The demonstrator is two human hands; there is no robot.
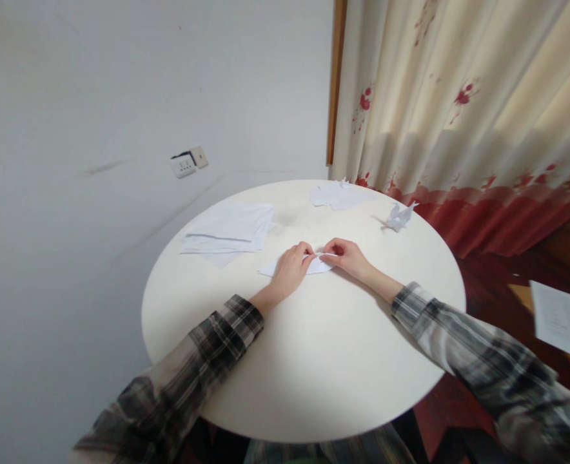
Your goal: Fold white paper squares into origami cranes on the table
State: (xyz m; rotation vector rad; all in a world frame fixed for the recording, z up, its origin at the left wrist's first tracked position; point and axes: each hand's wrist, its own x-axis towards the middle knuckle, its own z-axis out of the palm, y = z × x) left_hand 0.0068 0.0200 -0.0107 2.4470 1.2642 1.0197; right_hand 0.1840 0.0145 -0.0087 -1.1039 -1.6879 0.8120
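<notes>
A folded sheet of white paper (318, 265) lies near the middle of the round white table (285, 361). My left hand (292, 265) pinches its upper edge, thumb and fingers together. Close beside it on the right, my right hand (345, 258) also has thumb and fingers closed on the paper. The fingertips of both hands almost meet there. Both hands partly cover the sheet, so its full folded shape is hidden.
At the table's left lies a stack of white paper (229, 225). Toward the back are more paper sheets (336, 196). A folded paper figure (400, 217) stands at the right. Beyond are a wall with a socket (183, 165) and a patterned curtain (425, 103).
</notes>
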